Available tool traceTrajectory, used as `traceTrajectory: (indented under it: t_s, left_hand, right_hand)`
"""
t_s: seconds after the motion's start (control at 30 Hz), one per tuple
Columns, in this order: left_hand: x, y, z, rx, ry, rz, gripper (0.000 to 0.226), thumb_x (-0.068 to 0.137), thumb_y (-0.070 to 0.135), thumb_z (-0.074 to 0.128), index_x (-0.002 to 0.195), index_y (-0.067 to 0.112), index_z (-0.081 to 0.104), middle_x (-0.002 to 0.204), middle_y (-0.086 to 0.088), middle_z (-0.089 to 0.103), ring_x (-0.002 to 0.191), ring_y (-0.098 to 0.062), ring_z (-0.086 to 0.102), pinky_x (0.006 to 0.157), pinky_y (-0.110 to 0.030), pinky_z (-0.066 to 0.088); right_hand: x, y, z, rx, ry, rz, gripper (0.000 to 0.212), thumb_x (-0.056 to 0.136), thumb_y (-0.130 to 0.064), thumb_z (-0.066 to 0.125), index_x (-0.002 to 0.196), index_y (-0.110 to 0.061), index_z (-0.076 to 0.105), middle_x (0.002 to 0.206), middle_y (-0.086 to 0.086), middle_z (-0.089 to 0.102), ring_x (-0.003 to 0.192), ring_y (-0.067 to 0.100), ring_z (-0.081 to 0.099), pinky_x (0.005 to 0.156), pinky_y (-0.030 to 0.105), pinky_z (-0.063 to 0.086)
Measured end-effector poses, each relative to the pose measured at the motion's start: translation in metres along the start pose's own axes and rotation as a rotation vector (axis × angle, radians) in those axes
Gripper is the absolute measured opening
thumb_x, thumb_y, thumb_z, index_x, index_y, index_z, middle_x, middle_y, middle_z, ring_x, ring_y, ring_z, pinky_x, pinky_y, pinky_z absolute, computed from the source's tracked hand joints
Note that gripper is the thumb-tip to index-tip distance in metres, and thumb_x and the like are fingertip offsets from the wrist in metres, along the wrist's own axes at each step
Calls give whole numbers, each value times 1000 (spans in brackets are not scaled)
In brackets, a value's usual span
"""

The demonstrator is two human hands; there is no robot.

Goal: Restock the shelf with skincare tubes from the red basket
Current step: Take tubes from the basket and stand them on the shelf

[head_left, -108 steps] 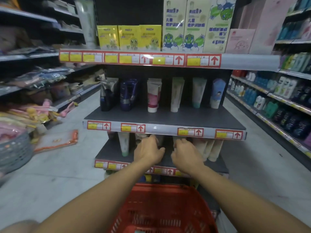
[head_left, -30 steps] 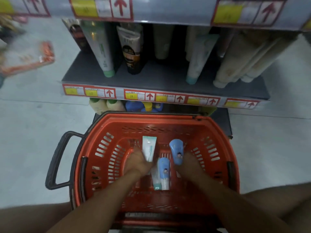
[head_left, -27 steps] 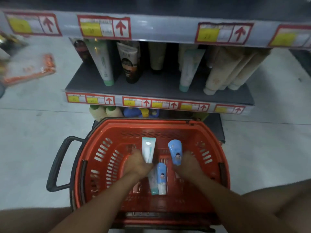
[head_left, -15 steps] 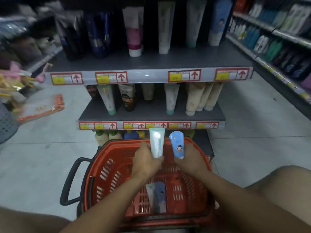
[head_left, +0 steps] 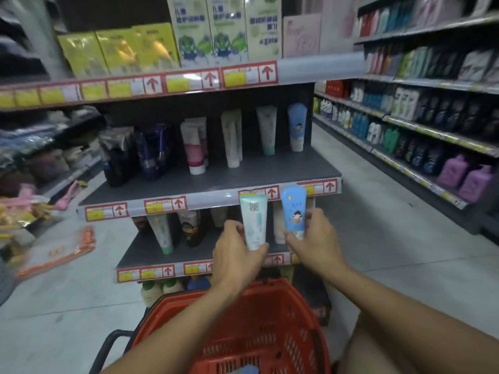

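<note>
The left hand (head_left: 234,261) grips a white tube (head_left: 253,222) round its lower end, thumb on one side and fingers curled round the other, cap end down in the palm and crimped end up. Just right of it the right hand (head_left: 314,244) holds a blue tube (head_left: 293,211) the same way — upright, fingers wrapped round its lower part. The two tubes stand side by side, close but apart, their tops level with the price strip of the middle shelf (head_left: 216,179). Above and beyond the grips, on that shelf, stand matching tubes: a white-green one (head_left: 266,130) and a blue one (head_left: 297,126) at the right end, with pale, pink and dark tubes further left. Behind the hands lies the lower shelf (head_left: 140,252), with more tubes standing on it. Below the wrists sits the red basket (head_left: 270,333) — both forearms reach over its rim, and a blurred blue shape shows at its bottom edge; what it is cannot be told.
</note>
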State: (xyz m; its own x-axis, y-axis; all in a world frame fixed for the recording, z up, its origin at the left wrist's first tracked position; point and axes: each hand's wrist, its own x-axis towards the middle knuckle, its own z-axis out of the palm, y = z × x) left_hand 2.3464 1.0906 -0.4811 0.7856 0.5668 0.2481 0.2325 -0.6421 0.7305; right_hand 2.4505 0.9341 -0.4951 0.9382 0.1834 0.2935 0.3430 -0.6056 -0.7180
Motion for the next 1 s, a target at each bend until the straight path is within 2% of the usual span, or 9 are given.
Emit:
traceTrajectory:
  t_s: [0.07,0.2,0.33,0.43,0.57,0.7,0.83,1.0]
  left_hand:
    - [8,22,-4,-48,14,37,52,73,47,85,105,34,47,99,14,68,94,-10,70,79,-38,61]
    - [26,64,-8,-109,14,122,48,77,44,85,107,34,48,97,15,67,92,-6,68,74,-29,60]
    - [53,95,-10,-97,15,180,50,80,43,85,110,30,46,104,11,63,101,-9,66,62,-16,47]
    - [77,108,-9,-91,45,200,52,81,42,86,112,29,46,115,7,66,109,-12,67,61,-13,47]
    - [110,116,-4,-75,75,190,55,81,41,87,114,29,45,121,3,67,112,-16,69,73,-25,61]
    - [141,118,5,-84,94,153,54,81,38,88,114,26,47,119,1,68,111,-18,69,64,-16,50]
    - [163,117,19,-80,113,128,54,83,35,88,117,23,48,122,-1,68,112,-21,69,74,-26,57]
    - [175,109,38,-80,95,102,56,82,36,88,118,24,46,123,-2,68,113,-23,69,80,-32,61]
  right_hand:
    - [15,-9,-18,13,57,-33,48,76,-39,80,107,-29,44,108,-2,63,97,22,64,80,41,55]
    - [49,-22,-44,48,122,-61,50,75,-45,78,110,-32,46,107,-7,64,96,17,67,79,44,60]
    - [86,-28,-61,70,200,-68,52,77,-44,80,112,-33,43,109,-7,64,95,15,66,76,40,59]
    - [114,-29,-66,62,240,-73,53,79,-44,82,114,-31,44,111,-5,64,97,15,66,74,36,58]
    - [147,-26,-65,48,255,-77,56,80,-41,85,118,-27,47,114,-3,65,98,15,67,69,29,53]
    - [170,-19,-56,40,255,-71,58,81,-40,85,123,-22,49,116,0,64,101,18,66,76,37,58]
    - [183,-10,-46,26,227,-82,57,83,-37,84,124,-21,49,114,0,60,99,18,62,73,33,50]
    - [186,-5,-41,63,218,-79,55,81,-40,83,113,-37,38,113,-4,61,98,15,64,77,41,60]
